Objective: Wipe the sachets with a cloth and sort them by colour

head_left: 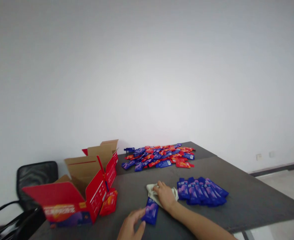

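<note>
A blue pouch (pixel 151 213) with purple print lies on the dark table in front of me. My left hand (pixel 132 225) is at its lower left edge, the index fingertip touching it and the thumb held apart. My right hand (pixel 165 196) presses down on a crumpled white cloth (pixel 150 190), fingers bent over it. The cloth covers the upper end of the pouch. Just right of the cloth, several blue pouches (pixel 201 191) lie overlapping in a fanned row. Left of my hands, an orange-red pouch (pixel 109 202) leans against an open box.
A red carton (pixel 95 196) with raised flaps stands at the left, with another open carton (pixel 111 170) behind it. A heap of mixed blue and red pouches (pixel 159 155) covers the table's far end. A black mesh chair (pixel 37 180) stands beyond the table's left side.
</note>
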Motion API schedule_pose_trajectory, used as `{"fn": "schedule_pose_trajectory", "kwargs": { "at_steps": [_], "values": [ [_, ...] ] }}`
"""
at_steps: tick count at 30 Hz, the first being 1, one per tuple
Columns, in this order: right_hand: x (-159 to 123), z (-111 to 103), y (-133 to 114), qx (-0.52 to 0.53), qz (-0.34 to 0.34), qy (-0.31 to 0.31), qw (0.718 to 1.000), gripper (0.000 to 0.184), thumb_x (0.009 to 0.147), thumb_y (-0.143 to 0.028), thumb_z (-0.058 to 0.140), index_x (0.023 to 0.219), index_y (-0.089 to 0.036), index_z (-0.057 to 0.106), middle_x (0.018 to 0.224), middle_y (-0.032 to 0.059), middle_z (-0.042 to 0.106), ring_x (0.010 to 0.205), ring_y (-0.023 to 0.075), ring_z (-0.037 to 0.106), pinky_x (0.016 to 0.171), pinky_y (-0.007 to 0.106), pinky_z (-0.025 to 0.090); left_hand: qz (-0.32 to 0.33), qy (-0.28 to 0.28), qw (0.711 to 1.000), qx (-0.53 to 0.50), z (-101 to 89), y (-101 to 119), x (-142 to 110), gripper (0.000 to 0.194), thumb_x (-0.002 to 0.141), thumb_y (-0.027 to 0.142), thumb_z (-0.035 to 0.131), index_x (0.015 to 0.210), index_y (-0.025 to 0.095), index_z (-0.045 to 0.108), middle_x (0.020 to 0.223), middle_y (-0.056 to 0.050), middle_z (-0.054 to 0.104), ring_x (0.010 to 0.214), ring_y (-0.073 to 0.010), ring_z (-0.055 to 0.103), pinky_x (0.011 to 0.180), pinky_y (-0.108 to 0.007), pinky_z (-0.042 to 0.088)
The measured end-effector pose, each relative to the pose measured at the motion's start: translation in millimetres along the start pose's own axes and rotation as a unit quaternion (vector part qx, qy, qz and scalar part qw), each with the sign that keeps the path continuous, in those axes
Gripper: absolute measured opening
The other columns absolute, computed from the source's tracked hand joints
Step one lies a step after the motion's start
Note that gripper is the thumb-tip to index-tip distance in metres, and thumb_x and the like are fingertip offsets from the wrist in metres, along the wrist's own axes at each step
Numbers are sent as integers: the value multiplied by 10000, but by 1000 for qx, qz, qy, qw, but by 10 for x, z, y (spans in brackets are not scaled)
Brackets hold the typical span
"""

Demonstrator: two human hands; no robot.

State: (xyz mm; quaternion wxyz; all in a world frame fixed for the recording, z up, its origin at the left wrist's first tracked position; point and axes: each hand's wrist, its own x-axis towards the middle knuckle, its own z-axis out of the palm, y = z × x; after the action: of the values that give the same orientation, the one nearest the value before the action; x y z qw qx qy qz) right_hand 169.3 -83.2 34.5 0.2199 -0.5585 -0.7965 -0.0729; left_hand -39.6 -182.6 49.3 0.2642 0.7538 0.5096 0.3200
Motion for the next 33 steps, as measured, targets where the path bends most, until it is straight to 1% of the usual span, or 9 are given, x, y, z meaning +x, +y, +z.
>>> {"fn": "schedule_pose_trajectory", "kwargs": {
  "at_steps": [4, 7, 12, 14, 17, 19, 22, 27, 33],
  "values": [
    [-78, -267, -7, 78, -1, -18, 997, 352, 863, -183, 505, 1152, -356, 608, 1072, 16, 575, 906, 161, 614, 789, 237, 445, 27, 48, 975, 214, 207, 118, 140, 603, 770, 443, 535, 1291, 141, 537, 1357, -142, 499, 1328, -263, 354, 1084, -392, 307],
    [-167, -493, -16, 103, -16, 16, 994, 383, 880, -201, 497, 1217, -371, 564, 1098, 0, 557, 942, 137, 597, 807, 206, 425, -14, 14, 952, 306, 337, 244, 240, 743, 713, 496, 590, 1327, 92, 476, 1231, -211, 577, 1217, -336, 467, 951, -444, 411],
    [-367, -776, -41, 142, -36, 50, 988, 412, 863, -175, 527, 1236, -349, 558, 1099, 2, 548, 978, 134, 566, 850, 199, 410, -46, -1, 929, 366, 419, 262, 414, 393, 821, 360, 457, 1009, 78, 655, 867, -211, 679, 864, -341, 647, 805, -464, 455],
    [-464, -812, -57, 172, -39, 59, 983, 410, 863, -156, 523, 1229, -336, 567, 1089, 8, 548, 978, 135, 561, 861, 206, 407, -58, 24, 952, 299, 369, 187, 484, 332, 840, 316, 436, 897, 94, 677, 871, -216, 681, 878, -326, 654, 800, -435, 466],
    [-602, -780, -113, 205, -44, 60, 976, 394, 874, -164, 522, 1229, -331, 565, 1070, 0, 546, 961, 119, 557, 861, 201, 403, -126, 48, 991, 10, 260, 43, 545, 279, 851, 250, 438, 939, 102, 657, 894, -174, 695, 807, -245, 676, 720, -344, 509],
    [-671, -709, -178, 211, -48, 45, 975, 382, 885, -190, 522, 1239, -329, 555, 1074, -4, 544, 960, 112, 554, 861, 199, 400, -196, 37, 957, -209, 224, -33, 529, 240, 833, 188, 457, 950, 95, 645, 846, -132, 706, 726, -195, 677, 664, -302, 525],
    [-722, -555, -296, 193, -69, -2, 979, 377, 898, -229, 515, 1253, -352, 538, 1106, -8, 543, 994, 118, 545, 868, 210, 398, -263, 12, 882, -390, 270, -88, 432, 162, 761, 153, 555, 865, 85, 659, 734, -100, 704, 684, -187, 672, 648, -304, 537],
    [-701, -332, -427, 116, -104, -95, 983, 328, 918, -359, 486, 1241, -392, 540, 1107, 3, 553, 1034, 151, 537, 853, 240, 413, -262, -9, 849, -458, 399, -104, 255, 170, 703, 113, 598, 857, 81, 660, 745, -100, 707, 772, -208, 681, 716, -340, 546],
    [-521, -313, -381, 46, -16, -106, 993, 314, 921, -423, 458, 1213, -374, 564, 1094, 36, 549, 1010, 189, 545, 802, 278, 445, -245, -14, 856, -455, 390, -96, 179, 205, 696, -17, 539, 863, 56, 631, 813, -114, 703, 780, -189, 680, 810, -376, 541]
  ]
}}
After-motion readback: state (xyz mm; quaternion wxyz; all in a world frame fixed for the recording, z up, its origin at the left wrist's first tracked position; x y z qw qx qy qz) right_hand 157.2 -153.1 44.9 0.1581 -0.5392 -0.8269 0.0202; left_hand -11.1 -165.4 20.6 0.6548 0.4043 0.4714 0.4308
